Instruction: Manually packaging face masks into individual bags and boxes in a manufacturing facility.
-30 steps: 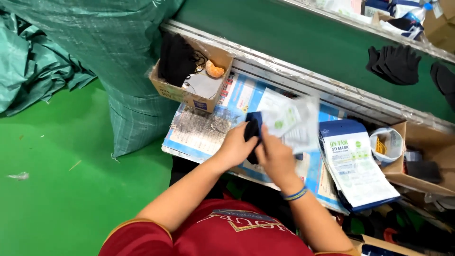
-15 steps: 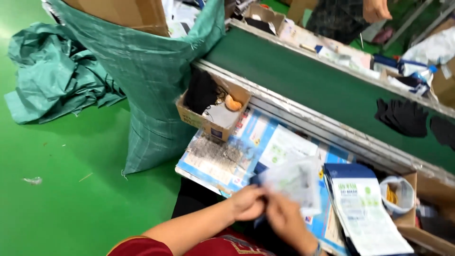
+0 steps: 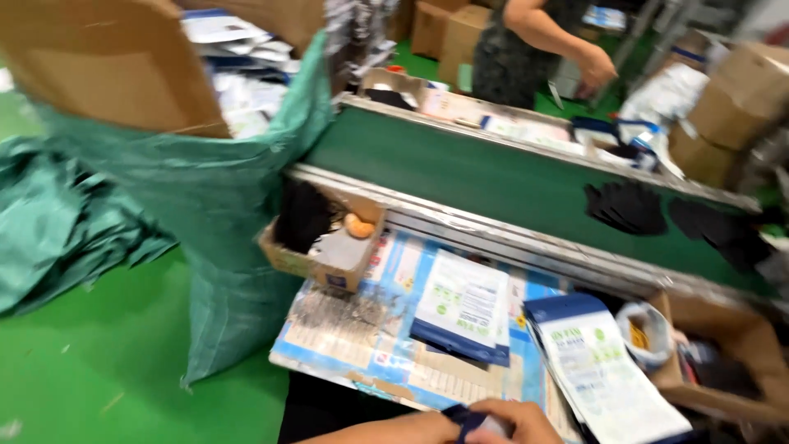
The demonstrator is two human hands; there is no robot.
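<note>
Only the tops of my hands show at the bottom edge. My left hand (image 3: 411,429) and my right hand (image 3: 526,418) meet, and both pinch a small dark blue item (image 3: 467,419) with a pale bit of packet beside it. The rest of it is cut off by the frame. Just beyond my hands lies a printed blue work board (image 3: 362,345). On the board are a single white-and-blue pouch (image 3: 464,308) and, to the right, a fanned stack of the same pouches (image 3: 608,374).
An open cardboard box (image 3: 283,259) holding black fabric sits at the board's left corner. A green conveyor belt (image 3: 477,177) carries black fabric pieces (image 3: 629,205). A green woven sack (image 3: 214,214) stands left. A co-worker's arm (image 3: 559,37) reaches across. Another box (image 3: 740,345) sits right.
The view has tilted up and away. My hands have dropped to the bottom edge, and the white packet they held up is now almost out of sight.
</note>
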